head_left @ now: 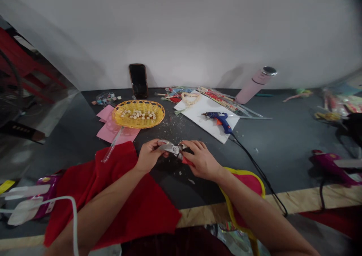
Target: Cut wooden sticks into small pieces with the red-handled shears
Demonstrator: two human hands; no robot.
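Note:
In front of me, just over the dark tabletop (198,190), I hold a silver metal hand tool (172,149) with a round pivot and a red grip, like pliers or shears. My left hand (149,156) pinches its silver arms between thumb and fingers. My right hand (202,160) is wrapped round the red grip side. Fingers cover part of the jaws, so I cannot tell whether anything small sits in them. Small pale scraps lie on the table below. Red cloth (121,207) spreads beneath my left forearm.
Beyond my left hand stands a yellow woven basket (157,122) with several pale beads, partly on pink paper (107,133). A blue glue gun (219,117) rests on a white board (195,116), its cord trailing right. A phone (138,80) and pink bottle (253,86) stand by the wall.

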